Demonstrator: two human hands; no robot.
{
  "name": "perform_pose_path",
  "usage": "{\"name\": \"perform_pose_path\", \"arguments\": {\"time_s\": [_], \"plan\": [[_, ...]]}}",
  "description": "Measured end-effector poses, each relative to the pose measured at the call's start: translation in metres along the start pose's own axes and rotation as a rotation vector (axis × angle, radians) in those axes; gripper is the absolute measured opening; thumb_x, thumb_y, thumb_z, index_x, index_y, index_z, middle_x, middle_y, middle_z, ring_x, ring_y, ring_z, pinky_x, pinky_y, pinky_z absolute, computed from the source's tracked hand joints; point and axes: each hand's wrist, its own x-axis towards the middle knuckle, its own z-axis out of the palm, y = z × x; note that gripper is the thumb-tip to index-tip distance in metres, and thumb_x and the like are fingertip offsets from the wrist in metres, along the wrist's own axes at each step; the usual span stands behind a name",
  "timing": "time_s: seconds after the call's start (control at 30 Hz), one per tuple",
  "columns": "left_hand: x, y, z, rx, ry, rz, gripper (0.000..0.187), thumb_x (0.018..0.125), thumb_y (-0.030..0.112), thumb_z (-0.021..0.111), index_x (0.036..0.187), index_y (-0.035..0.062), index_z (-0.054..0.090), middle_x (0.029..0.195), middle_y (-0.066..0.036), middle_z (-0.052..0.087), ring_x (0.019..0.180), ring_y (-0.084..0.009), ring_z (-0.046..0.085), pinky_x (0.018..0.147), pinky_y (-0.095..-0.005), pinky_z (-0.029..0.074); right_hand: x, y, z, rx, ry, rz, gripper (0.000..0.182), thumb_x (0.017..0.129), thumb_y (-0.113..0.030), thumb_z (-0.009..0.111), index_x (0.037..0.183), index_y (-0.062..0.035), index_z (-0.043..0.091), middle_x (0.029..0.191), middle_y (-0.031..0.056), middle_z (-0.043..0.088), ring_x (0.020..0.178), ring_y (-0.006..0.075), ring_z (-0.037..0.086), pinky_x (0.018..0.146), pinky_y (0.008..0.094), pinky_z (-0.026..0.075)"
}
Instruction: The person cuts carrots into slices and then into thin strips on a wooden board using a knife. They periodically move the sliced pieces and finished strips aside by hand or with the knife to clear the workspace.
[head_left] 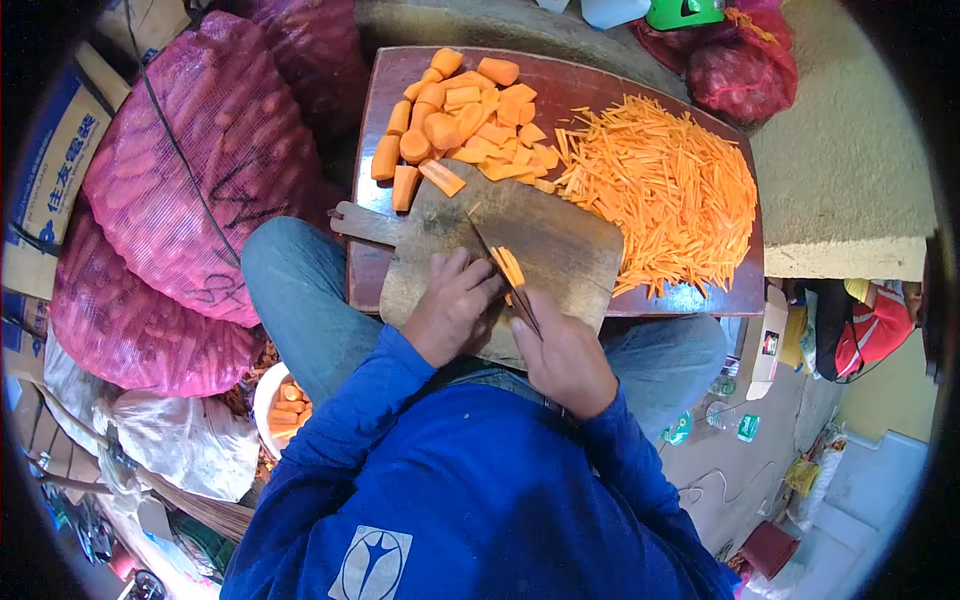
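Note:
My right hand (565, 360) grips a knife (525, 308) whose blade slants across the wooden cutting board (565, 225). A few cut carrot sticks (508, 266) lie against the blade's right side. Left of the blade, my left hand (458, 305) rests on the board with its fingers curled; whatever is under them is hidden. Carrot slices and chunks (470, 115) are heaped behind the board, and one flat carrot slice (442, 177) sits on its far edge. A large pile of carrot sticks (665, 195) spreads to the right.
The board lies on a dark red table (600, 80) in front of my crossed legs. Pink mesh sacks (205, 170) stand at the left, with a white bucket of carrots (268, 405) below. Another red mesh bag (745, 75) is at the back right. Plastic bottles (720, 415) lie on the floor.

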Motion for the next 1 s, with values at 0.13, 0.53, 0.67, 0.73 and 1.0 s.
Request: {"name": "perform_pose_path", "arguments": {"time_s": [0.13, 0.53, 0.67, 0.73, 1.0], "plan": [[-0.001, -0.003, 0.001, -0.008, 0.016, -0.007, 0.042, 0.076, 0.008, 0.079, 0.117, 0.0037, 0.073, 0.11, -0.01, 0.064, 0.105, -0.0339, 0.056, 0.092, -0.0478, 0.042, 0.0, -0.003, -0.008, 0.043, 0.006, -0.051, 0.038, 0.104, -0.021, 0.062, 0.137, -0.0054, 0.051, 0.084, 0.0324, 0.07, 0.08, 0.0547, 0.07, 0.072, 0.0656, 0.052], [-0.003, -0.003, 0.003, 0.031, 0.035, 0.004, 0.04, 0.075, 0.008, 0.079, 0.114, 0.0017, 0.072, 0.11, -0.011, 0.065, 0.108, -0.0341, 0.058, 0.093, -0.0483, 0.045, -0.001, -0.003, -0.011, 0.048, 0.008, -0.071, 0.036, 0.106, -0.022, 0.061, 0.136, -0.0052, 0.054, 0.09, 0.0328, 0.071, 0.083, 0.0543, 0.07, 0.074, 0.064, 0.053], [-0.005, -0.002, 0.006, 0.016, 0.027, -0.008, 0.039, 0.077, 0.008, 0.076, 0.114, 0.0007, 0.072, 0.111, -0.012, 0.065, 0.108, -0.0348, 0.058, 0.094, -0.0484, 0.045, -0.019, -0.002, -0.012, 0.107, -0.029, -0.021, 0.036, 0.106, -0.022, 0.06, 0.136, -0.005, 0.053, 0.089, 0.0333, 0.07, 0.083, 0.0549, 0.069, 0.073, 0.0644, 0.053], [-0.003, 0.0, 0.002, 0.033, 0.012, 0.016, 0.039, 0.077, 0.008, 0.076, 0.114, 0.0, 0.072, 0.111, -0.012, 0.064, 0.107, -0.035, 0.058, 0.094, -0.048, 0.045, -0.007, -0.001, -0.004, 0.06, -0.021, -0.015, 0.035, 0.105, -0.019, 0.061, 0.136, -0.0033, 0.055, 0.089, 0.0325, 0.07, 0.085, 0.0543, 0.069, 0.073, 0.0605, 0.053], [-0.006, 0.001, 0.005, 0.051, 0.046, 0.008, 0.039, 0.075, 0.009, 0.077, 0.113, 0.0003, 0.072, 0.108, -0.013, 0.064, 0.103, -0.0347, 0.058, 0.091, -0.0475, 0.046, -0.015, 0.003, -0.009, 0.071, -0.036, -0.058, 0.038, 0.106, -0.022, 0.06, 0.137, -0.003, 0.052, 0.089, 0.0337, 0.071, 0.084, 0.056, 0.069, 0.074, 0.0653, 0.053]]}}
